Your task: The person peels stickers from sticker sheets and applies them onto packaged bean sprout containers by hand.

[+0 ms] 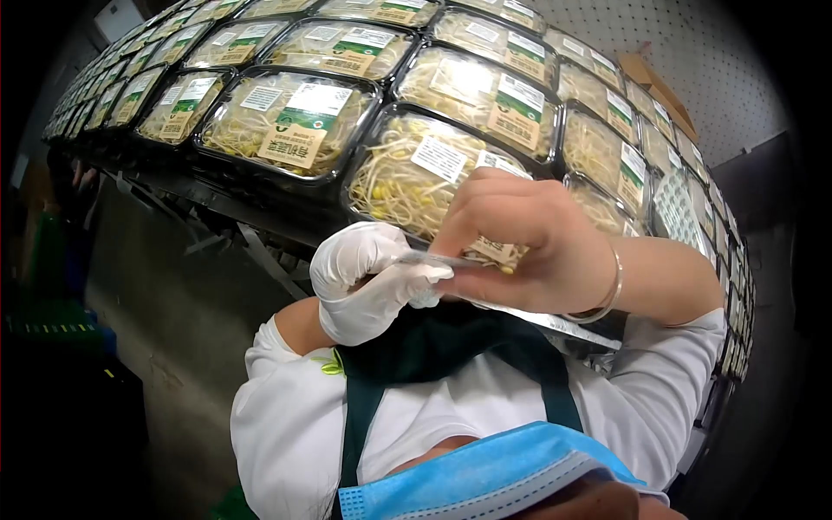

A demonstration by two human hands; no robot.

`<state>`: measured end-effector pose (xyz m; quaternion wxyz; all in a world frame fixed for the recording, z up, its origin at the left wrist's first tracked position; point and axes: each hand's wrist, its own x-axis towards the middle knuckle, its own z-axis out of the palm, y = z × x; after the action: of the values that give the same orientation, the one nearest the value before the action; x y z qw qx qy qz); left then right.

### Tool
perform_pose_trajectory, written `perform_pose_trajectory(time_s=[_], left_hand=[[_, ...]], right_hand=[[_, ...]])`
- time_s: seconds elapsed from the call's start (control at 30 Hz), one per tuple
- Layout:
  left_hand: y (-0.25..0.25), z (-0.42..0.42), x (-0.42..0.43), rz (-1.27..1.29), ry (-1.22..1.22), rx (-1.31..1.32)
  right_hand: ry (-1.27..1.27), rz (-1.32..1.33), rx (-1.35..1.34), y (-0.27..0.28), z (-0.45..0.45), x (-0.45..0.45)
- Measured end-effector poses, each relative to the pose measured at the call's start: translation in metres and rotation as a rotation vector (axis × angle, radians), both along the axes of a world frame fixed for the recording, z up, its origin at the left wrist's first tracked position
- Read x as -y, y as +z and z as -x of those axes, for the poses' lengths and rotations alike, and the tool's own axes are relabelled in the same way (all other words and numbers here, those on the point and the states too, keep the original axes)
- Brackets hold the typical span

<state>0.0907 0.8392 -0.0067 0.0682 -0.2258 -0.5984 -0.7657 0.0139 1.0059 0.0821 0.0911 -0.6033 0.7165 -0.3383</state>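
Note:
My left hand [360, 282], in a white glove, is closed with its thumb and fingers pinched on the edge of a thin, pale sheet [431, 259]. My bare right hand [520, 243], with a bangle at the wrist, grips the other end, its fingers bent over. Seen nearly edge-on and blurred, the sheet's kind cannot be made out. Just beyond both hands lies a black tray of bean sprouts [403, 178] under clear film, with a white label and a second one partly hidden by my right hand.
Rows of packed sprout trays [290, 126] with green, white and brown labels cover the table. A sheet with rows of pale marks [679, 208] rests on trays at the right. A cardboard piece [659, 91] stands behind. Dark green crates [56, 316] are at the left.

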Motion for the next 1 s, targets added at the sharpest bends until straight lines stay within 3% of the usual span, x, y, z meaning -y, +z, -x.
perform_pose_trajectory(time_s=[0.07,0.13,0.2,0.23,0.3,0.33,0.43,0.47,0.57,0.67,0.7,0.77,0.8,0.83,0.9,0.93,1.0], left_hand=[[-0.003,0.004,-0.009,0.030,0.063,-0.181],[0.009,0.000,-0.029,0.009,0.204,-0.133],[0.011,-0.005,-0.029,0.022,0.146,0.052],[0.008,-0.007,-0.028,0.022,0.141,0.053],[0.000,-0.010,-0.024,0.117,0.196,-0.120],[-0.001,-0.012,-0.022,0.094,0.195,-0.119],[-0.003,-0.004,0.001,0.429,0.243,-0.429],[-0.006,-0.005,0.003,0.427,0.243,-0.421],[-0.014,-0.017,0.000,0.051,-0.005,-0.115],[-0.002,-0.024,-0.005,0.033,0.001,0.046],[-0.005,-0.021,-0.002,0.018,-0.063,-0.079],[-0.004,-0.021,0.000,0.056,-0.089,-0.062],[-0.003,-0.022,0.000,0.098,-0.117,-0.036],[-0.009,-0.022,-0.003,-0.038,-0.111,-0.018],[-0.006,-0.023,-0.006,-0.060,-0.083,0.001],[-0.006,-0.024,-0.006,-0.086,-0.051,0.021],[-0.009,-0.025,-0.004,-0.017,0.016,-0.007]], right_hand=[[-0.121,0.271,-0.024,-0.003,0.004,-0.005],[-0.396,0.243,-0.316,0.003,0.049,-0.027],[-0.791,-0.113,-0.475,0.013,0.120,-0.069],[-0.964,-0.383,-0.515,0.015,0.150,-0.088],[-1.084,-0.582,-0.522,-0.011,0.205,-0.127],[-1.102,-0.654,-0.565,-0.017,0.208,-0.127],[-1.042,-0.796,-0.644,-0.029,0.218,-0.126],[-1.037,-0.802,-0.640,-0.028,0.221,-0.130],[-1.339,-0.957,-0.469,-0.027,0.224,-0.147],[-1.291,-0.779,-0.494,-0.035,0.241,-0.171],[-1.294,-0.779,-0.501,-0.035,0.244,-0.175],[-1.395,-0.542,-0.463,-0.031,0.238,-0.169],[-1.397,-0.544,-0.463,-0.034,0.235,-0.166],[-1.138,-0.682,-0.473,-0.038,0.229,-0.161],[-0.939,-0.602,-0.380,-0.064,0.225,-0.165],[-1.033,-0.535,-0.071,-0.049,0.209,-0.150],[-0.974,-0.701,-0.450,-0.032,0.223,-0.157]])
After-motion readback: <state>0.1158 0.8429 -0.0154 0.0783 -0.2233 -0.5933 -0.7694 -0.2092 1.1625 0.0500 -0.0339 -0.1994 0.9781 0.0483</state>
